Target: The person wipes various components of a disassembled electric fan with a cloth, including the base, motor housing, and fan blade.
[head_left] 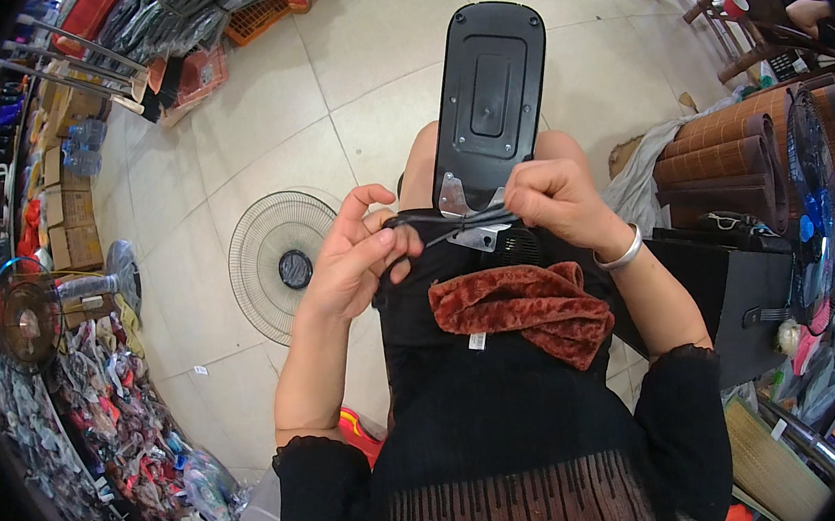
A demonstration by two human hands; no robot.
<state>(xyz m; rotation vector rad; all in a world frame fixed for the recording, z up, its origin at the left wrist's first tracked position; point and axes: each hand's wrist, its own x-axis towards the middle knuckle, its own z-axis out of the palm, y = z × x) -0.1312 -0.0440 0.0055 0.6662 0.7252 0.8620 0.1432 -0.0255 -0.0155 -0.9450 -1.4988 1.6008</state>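
Observation:
A folded bundle of black power cord (459,221) stretches between my hands over my lap. My right hand (555,202) grips its right end, the fingers curled tightly. At the other end, my left hand (367,248) holds the cord between thumb and fingers, with the index finger raised. Under the bundle, a black plastic housing (489,86), probably a fan base, rests against my knees with its screwed back face up. A silver metal bracket (484,238) is fixed at its near end, partly covered by the cord. A brown plush cloth (522,308) lies on my lap.
A round wire fan grille (262,264) lies on the tiled floor to the left. Beyond it are bagged goods (125,398), cardboard boxes (77,228) and brooms (140,83). At right stand a black box (730,306), rolled bamboo mats (726,151) and a blue fan (811,200).

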